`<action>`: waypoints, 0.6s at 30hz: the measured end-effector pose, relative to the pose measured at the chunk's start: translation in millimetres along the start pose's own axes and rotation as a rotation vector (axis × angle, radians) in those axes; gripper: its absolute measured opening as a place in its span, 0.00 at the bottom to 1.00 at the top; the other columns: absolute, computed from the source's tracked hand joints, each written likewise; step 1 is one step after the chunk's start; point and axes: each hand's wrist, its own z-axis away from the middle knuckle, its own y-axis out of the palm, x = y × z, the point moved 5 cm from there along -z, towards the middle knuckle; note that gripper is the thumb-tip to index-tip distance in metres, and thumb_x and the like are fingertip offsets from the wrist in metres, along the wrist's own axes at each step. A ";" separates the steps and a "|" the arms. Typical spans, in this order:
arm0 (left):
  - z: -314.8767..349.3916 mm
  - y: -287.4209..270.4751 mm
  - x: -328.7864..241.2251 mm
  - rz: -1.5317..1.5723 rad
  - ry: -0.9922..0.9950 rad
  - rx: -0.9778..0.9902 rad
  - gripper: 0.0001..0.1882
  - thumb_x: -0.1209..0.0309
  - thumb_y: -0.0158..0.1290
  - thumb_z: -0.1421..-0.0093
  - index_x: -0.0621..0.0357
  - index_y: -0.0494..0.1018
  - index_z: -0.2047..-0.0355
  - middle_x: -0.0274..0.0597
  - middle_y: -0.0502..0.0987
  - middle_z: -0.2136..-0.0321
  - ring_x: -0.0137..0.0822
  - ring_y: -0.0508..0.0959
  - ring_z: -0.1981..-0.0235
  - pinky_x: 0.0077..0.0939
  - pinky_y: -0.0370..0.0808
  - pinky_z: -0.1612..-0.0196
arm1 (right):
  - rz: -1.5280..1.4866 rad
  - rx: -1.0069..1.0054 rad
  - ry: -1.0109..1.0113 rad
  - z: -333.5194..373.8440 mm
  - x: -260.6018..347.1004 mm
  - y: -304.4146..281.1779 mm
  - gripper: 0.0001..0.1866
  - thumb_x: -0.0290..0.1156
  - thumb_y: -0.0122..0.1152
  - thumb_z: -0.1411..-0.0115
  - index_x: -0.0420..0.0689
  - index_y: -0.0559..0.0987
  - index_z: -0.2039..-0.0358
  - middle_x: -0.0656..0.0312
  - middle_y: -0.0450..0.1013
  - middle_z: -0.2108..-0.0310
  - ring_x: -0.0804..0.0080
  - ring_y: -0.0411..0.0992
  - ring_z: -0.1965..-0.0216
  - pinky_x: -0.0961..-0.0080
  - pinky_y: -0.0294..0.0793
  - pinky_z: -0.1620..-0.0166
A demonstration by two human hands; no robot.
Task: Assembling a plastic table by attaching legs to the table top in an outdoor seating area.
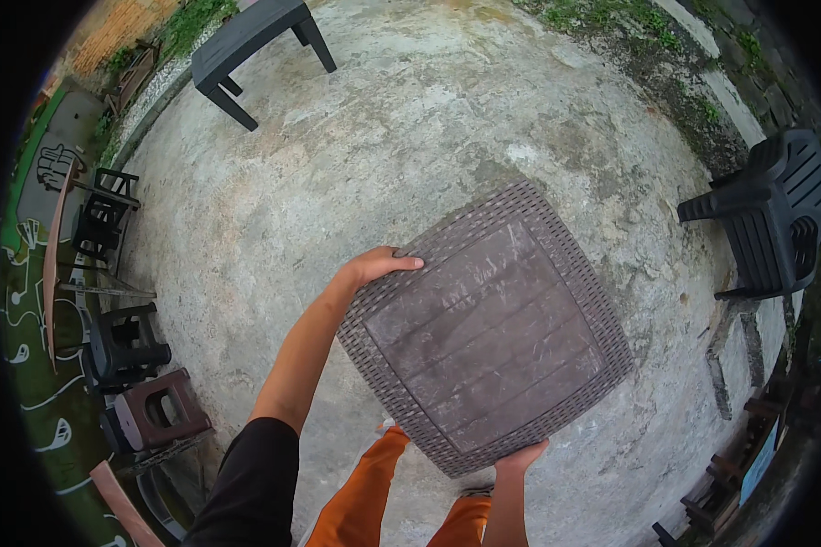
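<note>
A square brown plastic table [488,333] with a woven-look rim and a scuffed, slatted-look top is in front of me, turned at an angle. My left hand [383,265] grips its far left edge, thumb on top and the other fingers hidden beneath. At the near edge, my right hand [522,456] holds the rim from below, its fingers mostly out of sight under the tabletop. The table's underside and legs cannot be seen.
A dark grey table [251,46] stands at the far left on the rough concrete floor [410,128]. Stacked dark plastic chairs [771,219] are at the right. Along the left wall are black stools [128,345] and a brown stool [162,410]. Wooden pieces [725,479] lie lower right.
</note>
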 end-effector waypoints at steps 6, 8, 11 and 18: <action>-51.1 -61.3 4.1 -0.015 -0.039 0.070 0.52 0.37 0.58 0.59 0.75 0.67 0.49 0.64 0.70 0.49 0.54 0.70 0.47 0.37 0.65 0.45 | 0.021 -0.054 0.053 -19.2 -41.0 59.2 0.36 0.57 0.29 0.40 0.49 0.59 0.38 0.59 0.55 0.37 0.56 0.55 0.38 0.58 0.56 0.39; -60.2 -62.8 9.0 -0.056 -0.006 0.013 0.52 0.37 0.58 0.59 0.75 0.67 0.48 0.63 0.70 0.49 0.54 0.70 0.47 0.36 0.65 0.45 | 0.029 -0.058 0.073 -23.4 -42.8 64.2 0.36 0.57 0.29 0.40 0.49 0.59 0.38 0.59 0.54 0.37 0.56 0.55 0.38 0.58 0.56 0.39; -57.6 -75.0 13.8 -0.102 0.028 -0.067 0.51 0.37 0.57 0.57 0.74 0.66 0.48 0.63 0.68 0.48 0.54 0.68 0.45 0.39 0.63 0.43 | 0.034 -0.051 0.129 -12.6 -48.3 75.1 0.36 0.57 0.30 0.40 0.49 0.59 0.37 0.59 0.54 0.37 0.56 0.54 0.38 0.58 0.56 0.39; 62.4 -19.7 24.9 -0.235 0.028 -0.998 0.52 0.46 0.63 0.55 0.61 0.51 0.38 0.60 0.54 0.40 0.55 0.51 0.36 0.56 0.49 0.40 | 0.147 -0.038 0.219 -10.1 -31.9 70.1 0.37 0.58 0.30 0.40 0.49 0.58 0.37 0.59 0.51 0.35 0.54 0.52 0.36 0.56 0.53 0.37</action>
